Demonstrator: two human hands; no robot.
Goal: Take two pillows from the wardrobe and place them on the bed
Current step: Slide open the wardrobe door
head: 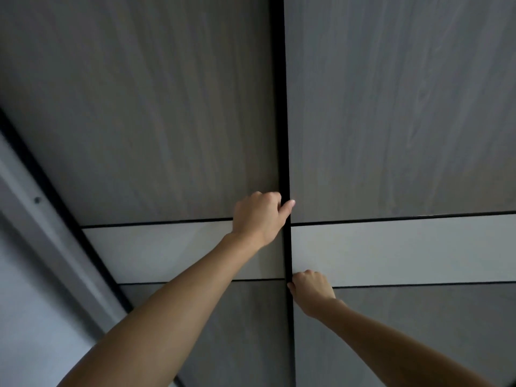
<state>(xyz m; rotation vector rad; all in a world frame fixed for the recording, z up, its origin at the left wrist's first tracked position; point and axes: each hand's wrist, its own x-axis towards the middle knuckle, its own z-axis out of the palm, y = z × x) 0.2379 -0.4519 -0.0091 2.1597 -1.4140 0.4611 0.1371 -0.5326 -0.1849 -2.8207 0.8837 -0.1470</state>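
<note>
At the wardrobe front: pillows unseen, presumably behind closed doors (391, 107).
Left hand (258, 217): curled on the left door's edge.
Right hand (312, 289): fingers hooked into the centre seam (284, 135).
Risk: shallow grip may slip; fingers could get pinched.

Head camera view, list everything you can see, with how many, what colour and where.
Wardrobe doors: two, grey wood grain with a pale band across each, filling the view, shut edge to edge.
Dark seam: one, black, running vertically between the doors.
Frame edge: one, black, slanting along the left door's outer side.
Wall: one, pale grey, far left.
Pillows: none in view.
Left hand: one, bare, fingers hooked at the left door's inner edge.
Right hand: one, bare, lower down, fingers at the right door's inner edge.
</note>
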